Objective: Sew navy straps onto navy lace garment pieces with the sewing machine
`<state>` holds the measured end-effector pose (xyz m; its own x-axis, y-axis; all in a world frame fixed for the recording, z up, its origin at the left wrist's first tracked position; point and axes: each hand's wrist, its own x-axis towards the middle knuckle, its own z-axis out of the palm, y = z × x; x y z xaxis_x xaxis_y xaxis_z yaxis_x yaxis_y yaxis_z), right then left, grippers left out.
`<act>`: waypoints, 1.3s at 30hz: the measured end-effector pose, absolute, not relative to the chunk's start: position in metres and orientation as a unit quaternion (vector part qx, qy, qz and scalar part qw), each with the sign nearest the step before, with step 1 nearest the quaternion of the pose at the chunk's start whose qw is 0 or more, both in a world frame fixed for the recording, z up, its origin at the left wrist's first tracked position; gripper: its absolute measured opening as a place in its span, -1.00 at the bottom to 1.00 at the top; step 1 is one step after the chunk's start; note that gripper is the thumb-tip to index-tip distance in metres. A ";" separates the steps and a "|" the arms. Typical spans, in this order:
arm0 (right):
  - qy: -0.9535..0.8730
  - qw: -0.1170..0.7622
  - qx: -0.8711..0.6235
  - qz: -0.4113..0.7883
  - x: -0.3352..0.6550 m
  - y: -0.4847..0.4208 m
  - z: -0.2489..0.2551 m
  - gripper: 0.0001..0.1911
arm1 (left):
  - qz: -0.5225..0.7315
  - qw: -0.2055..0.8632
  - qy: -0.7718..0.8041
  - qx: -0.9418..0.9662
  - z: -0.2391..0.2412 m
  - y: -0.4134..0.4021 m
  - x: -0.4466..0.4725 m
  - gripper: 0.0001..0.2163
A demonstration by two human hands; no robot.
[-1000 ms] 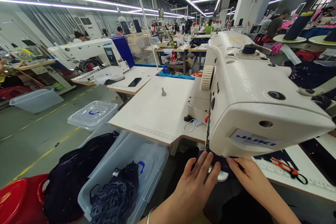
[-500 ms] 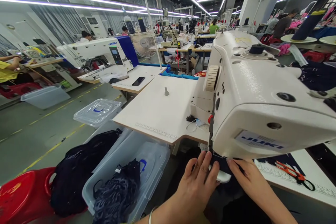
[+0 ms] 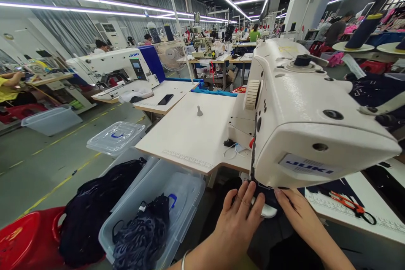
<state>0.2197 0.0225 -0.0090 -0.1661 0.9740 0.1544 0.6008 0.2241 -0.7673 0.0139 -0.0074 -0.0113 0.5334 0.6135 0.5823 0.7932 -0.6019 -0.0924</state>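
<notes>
My left hand [image 3: 236, 215] lies with its fingers stretched out on dark navy fabric [image 3: 267, 196], at the left side of a white sewing machine [image 3: 310, 93]. Its fingertips are close to the machine's lower edge, beside a rounded white machine part [image 3: 268, 211]. On the other side of that part, my right hand [image 3: 295, 209] has its thumb and fingers closed at the fabric's edge; some of those fingers are hidden beneath. The machine head covers the sewing point, so the needle cannot be seen.
Orange-handled scissors [image 3: 352, 206] lie on the ruled table at right. A clear bin [image 3: 186, 215] with navy strips stands at lower left, near a dark cloth heap [image 3: 91, 206] and a red stool [image 3: 28, 236]. A phone [image 3: 165, 99] rests on the neighbouring table.
The view has shifted slightly, so the machine sits a little further left in the picture. Both hands keep almost the same pose at the fabric.
</notes>
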 end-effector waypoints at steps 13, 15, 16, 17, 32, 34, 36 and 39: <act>-0.684 0.272 -0.589 0.334 0.257 0.007 -0.088 -0.65 | -0.302 0.169 -0.428 -0.835 -0.007 -0.006 0.021 -0.78; -0.686 0.254 -0.589 0.343 0.266 0.003 -0.084 -0.70 | -0.346 0.133 -0.416 -0.830 -0.005 -0.006 0.017 -0.89; -0.689 0.246 -0.586 0.349 0.270 0.000 -0.077 -0.74 | -0.377 0.117 -0.407 -0.824 -0.004 -0.006 0.013 -0.89; -0.692 0.238 -0.582 0.354 0.272 -0.003 -0.066 -0.78 | -0.406 0.110 -0.405 -0.812 -0.004 -0.005 0.007 -0.86; -0.804 0.283 -0.510 -0.113 0.200 0.004 0.013 -0.79 | -0.239 0.180 -0.305 -0.904 0.011 0.012 -0.031 -0.63; -0.782 0.311 -0.539 0.018 0.204 0.006 0.009 -0.85 | -0.181 0.163 -0.239 -0.940 0.013 0.006 -0.016 -0.63; -0.721 0.351 -0.566 0.192 0.207 0.008 0.005 -0.85 | -0.157 0.145 -0.246 -0.945 0.015 0.003 -0.005 -0.63; -0.606 0.397 -0.576 0.377 0.210 0.013 0.001 -0.77 | -0.159 0.109 -0.282 -0.940 0.015 0.000 0.001 -0.61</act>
